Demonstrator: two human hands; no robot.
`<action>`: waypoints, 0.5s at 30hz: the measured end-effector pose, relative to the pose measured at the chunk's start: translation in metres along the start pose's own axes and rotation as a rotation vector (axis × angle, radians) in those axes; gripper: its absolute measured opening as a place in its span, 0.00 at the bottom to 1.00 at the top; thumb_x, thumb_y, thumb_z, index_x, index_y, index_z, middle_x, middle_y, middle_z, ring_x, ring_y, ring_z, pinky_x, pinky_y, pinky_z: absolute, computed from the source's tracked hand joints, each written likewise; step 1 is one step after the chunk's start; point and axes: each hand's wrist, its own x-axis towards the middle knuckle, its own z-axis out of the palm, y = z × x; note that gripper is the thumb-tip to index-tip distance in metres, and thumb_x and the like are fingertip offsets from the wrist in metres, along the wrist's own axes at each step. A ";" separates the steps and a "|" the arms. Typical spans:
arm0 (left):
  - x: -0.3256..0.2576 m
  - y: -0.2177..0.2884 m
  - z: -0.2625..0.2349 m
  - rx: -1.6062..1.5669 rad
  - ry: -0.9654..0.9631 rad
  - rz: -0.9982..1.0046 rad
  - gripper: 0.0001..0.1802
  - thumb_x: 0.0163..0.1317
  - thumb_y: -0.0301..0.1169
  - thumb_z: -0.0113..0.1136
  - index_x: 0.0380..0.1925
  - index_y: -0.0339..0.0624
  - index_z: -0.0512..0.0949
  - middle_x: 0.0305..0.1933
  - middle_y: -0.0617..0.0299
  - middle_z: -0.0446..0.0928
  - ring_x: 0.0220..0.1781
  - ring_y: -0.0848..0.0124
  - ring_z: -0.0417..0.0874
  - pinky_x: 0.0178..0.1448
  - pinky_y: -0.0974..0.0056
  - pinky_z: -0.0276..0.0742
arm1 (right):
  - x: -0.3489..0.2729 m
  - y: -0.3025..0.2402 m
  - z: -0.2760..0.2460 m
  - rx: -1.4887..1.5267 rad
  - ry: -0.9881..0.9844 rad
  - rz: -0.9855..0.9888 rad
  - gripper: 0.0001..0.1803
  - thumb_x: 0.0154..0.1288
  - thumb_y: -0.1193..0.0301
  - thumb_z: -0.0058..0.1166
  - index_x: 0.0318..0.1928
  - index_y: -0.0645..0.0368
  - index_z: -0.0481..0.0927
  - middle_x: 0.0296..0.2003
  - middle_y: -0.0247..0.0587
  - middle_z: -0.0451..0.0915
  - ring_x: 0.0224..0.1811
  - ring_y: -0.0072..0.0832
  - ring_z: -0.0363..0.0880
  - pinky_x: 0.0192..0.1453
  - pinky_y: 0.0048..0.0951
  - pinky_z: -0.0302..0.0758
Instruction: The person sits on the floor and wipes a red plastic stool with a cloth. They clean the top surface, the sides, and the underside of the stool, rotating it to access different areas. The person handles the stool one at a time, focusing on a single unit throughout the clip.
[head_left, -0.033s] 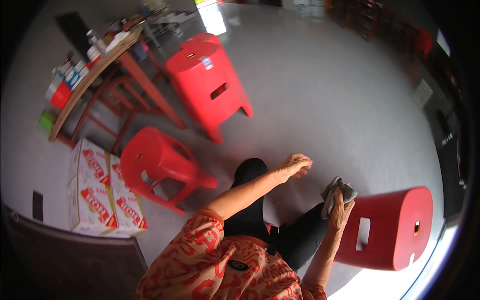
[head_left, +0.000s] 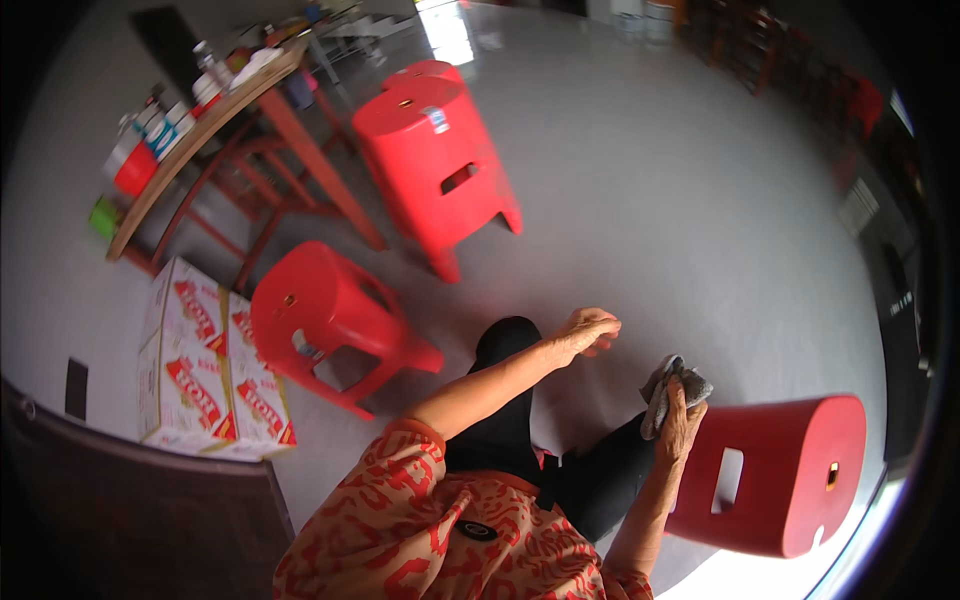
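Head view: our right hand point(head_left: 682, 420) grips a grey cloth point(head_left: 668, 385), fingers wrapped around it, just beside a red stool point(head_left: 790, 480) on its side. Our left hand point(head_left: 585, 332) hangs loosely curled, empty, over the floor point(head_left: 680, 220).

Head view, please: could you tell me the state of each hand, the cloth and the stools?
Left hand: empty, fingers loosely curled, held out over the floor.
Right hand: closed on the grey cloth, beside the nearest stool.
Grey cloth: bunched up in the grip.
Nearest red stool: tipped on its side.
Middle red stool: leaning over.
Stacked red stools: upright.
Cardboard boxes: closed.
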 end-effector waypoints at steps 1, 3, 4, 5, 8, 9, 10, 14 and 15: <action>-0.017 -0.007 -0.027 -0.032 0.078 -0.004 0.28 0.62 0.48 0.59 0.56 0.42 0.72 0.52 0.59 0.78 0.49 0.66 0.80 0.51 0.60 0.75 | 0.008 0.010 0.017 0.047 -0.084 0.041 0.11 0.65 0.66 0.55 0.37 0.63 0.79 0.24 0.31 0.76 0.26 0.19 0.71 0.33 0.23 0.72; -0.056 -0.011 -0.069 -0.075 0.232 0.028 0.27 0.60 0.48 0.60 0.54 0.43 0.74 0.51 0.60 0.79 0.50 0.66 0.80 0.50 0.61 0.75 | 0.009 0.010 0.056 0.195 -0.255 0.161 0.10 0.65 0.68 0.54 0.38 0.64 0.79 0.26 0.35 0.78 0.27 0.22 0.75 0.32 0.25 0.74; -0.076 -0.014 -0.088 -0.097 0.297 0.041 0.27 0.60 0.48 0.61 0.53 0.43 0.74 0.50 0.60 0.79 0.50 0.67 0.80 0.50 0.61 0.76 | 0.007 0.007 0.075 0.261 -0.328 0.226 0.10 0.65 0.69 0.53 0.39 0.64 0.78 0.27 0.37 0.79 0.27 0.24 0.76 0.31 0.26 0.75; -0.097 -0.015 -0.109 -0.116 0.368 0.055 0.26 0.60 0.48 0.61 0.53 0.43 0.75 0.50 0.60 0.80 0.50 0.67 0.80 0.50 0.61 0.76 | 0.008 0.009 0.098 0.352 -0.382 0.289 0.10 0.65 0.69 0.53 0.40 0.64 0.78 0.29 0.39 0.79 0.28 0.26 0.78 0.31 0.28 0.77; -0.161 -0.024 -0.164 -0.150 0.626 0.164 0.22 0.61 0.45 0.62 0.50 0.44 0.76 0.47 0.61 0.81 0.49 0.68 0.81 0.49 0.62 0.76 | 0.011 0.033 0.152 0.588 -0.559 0.497 0.09 0.64 0.74 0.51 0.43 0.64 0.75 0.35 0.45 0.81 0.32 0.34 0.82 0.33 0.35 0.82; -0.182 -0.033 -0.183 -0.146 0.716 0.209 0.20 0.62 0.43 0.61 0.49 0.44 0.77 0.47 0.61 0.81 0.49 0.68 0.81 0.49 0.62 0.76 | 0.003 0.034 0.174 0.626 -0.563 0.553 0.08 0.63 0.76 0.52 0.43 0.63 0.75 0.35 0.44 0.81 0.32 0.33 0.82 0.34 0.34 0.82; -0.203 -0.039 -0.199 -0.128 0.837 0.247 0.19 0.62 0.42 0.62 0.49 0.44 0.77 0.47 0.60 0.81 0.48 0.69 0.81 0.49 0.64 0.75 | -0.001 0.042 0.190 0.606 -0.589 0.595 0.08 0.62 0.76 0.52 0.42 0.62 0.76 0.35 0.43 0.81 0.33 0.33 0.82 0.35 0.33 0.82; -0.284 -0.106 -0.301 0.263 1.446 0.440 0.20 0.57 0.33 0.66 0.48 0.36 0.76 0.48 0.53 0.78 0.53 0.61 0.77 0.58 0.61 0.71 | -0.018 0.065 0.262 0.403 -0.756 0.735 0.09 0.60 0.75 0.56 0.41 0.63 0.79 0.36 0.42 0.82 0.36 0.32 0.83 0.41 0.34 0.81; -0.305 -0.128 -0.329 0.384 1.627 0.442 0.22 0.55 0.33 0.67 0.48 0.35 0.76 0.48 0.51 0.78 0.53 0.59 0.77 0.58 0.59 0.71 | -0.025 0.070 0.282 0.427 -0.775 0.769 0.11 0.59 0.74 0.57 0.42 0.63 0.78 0.36 0.43 0.82 0.37 0.34 0.83 0.42 0.35 0.81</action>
